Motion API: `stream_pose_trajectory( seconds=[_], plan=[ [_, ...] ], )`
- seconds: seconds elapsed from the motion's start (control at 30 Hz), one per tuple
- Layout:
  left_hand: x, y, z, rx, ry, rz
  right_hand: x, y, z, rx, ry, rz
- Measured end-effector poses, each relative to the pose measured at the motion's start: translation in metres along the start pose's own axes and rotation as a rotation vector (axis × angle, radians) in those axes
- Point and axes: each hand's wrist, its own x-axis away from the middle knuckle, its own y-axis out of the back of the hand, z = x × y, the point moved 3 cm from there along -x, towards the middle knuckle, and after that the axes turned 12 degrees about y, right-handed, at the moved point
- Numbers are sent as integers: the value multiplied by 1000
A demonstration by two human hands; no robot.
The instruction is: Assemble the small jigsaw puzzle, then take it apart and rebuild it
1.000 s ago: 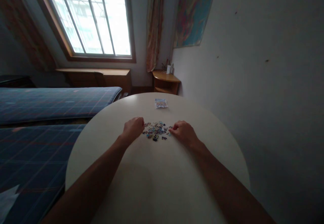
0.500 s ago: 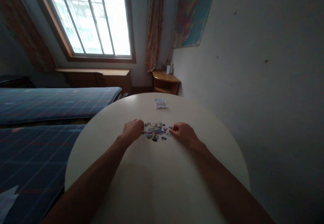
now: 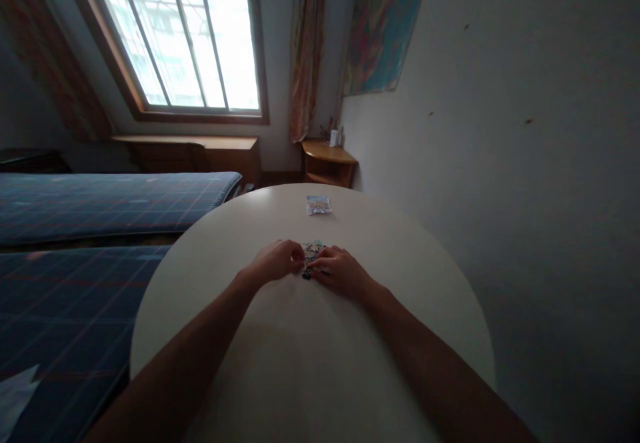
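A pile of small jigsaw pieces (image 3: 313,251) lies on the round white table (image 3: 280,363), partly covered by my two hands. At the pile's left edge, my left hand (image 3: 277,260) has its fingers curled in towards the thumb; what lies between them, if anything, is too small to make out. From the right, my right hand (image 3: 343,269) reaches over the pieces with its fingers stretched out and a little apart. The fingertips of both hands nearly meet over the near part of the pile. A small picture packet (image 3: 319,205) lies flat beyond the pile.
To the left are beds with dark blue checked covers (image 3: 75,296), one with white paper (image 3: 17,393) on it. A wooden corner shelf (image 3: 329,153) stands past the table's far edge. The wall (image 3: 540,196) runs along the right side.
Both hands have moved inward over the jigsaw pieces, and the pile looks narrower between them. My right hand has gone from a pinch at the right edge to stretched fingers.
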Motion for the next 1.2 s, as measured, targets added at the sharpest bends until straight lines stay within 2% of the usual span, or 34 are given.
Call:
stream_pose_trajectory(
  seconds=[0.23,0.4,0.57,0.83,1.2],
  plan=[
    [0,-7,-3,11,-31,22,0,4,1,-46,-5,-5],
    [3,-7,-9,1,-30,26,4,12,-3,-49,-13,2],
    [5,-7,-14,-13,-25,26,4,11,-5,-31,-39,21],
    [1,-12,-10,-17,-38,14,2,8,-3,-6,-63,41],
    [1,-12,-10,-3,-45,23,10,19,-12,2,-115,75]
  ],
)
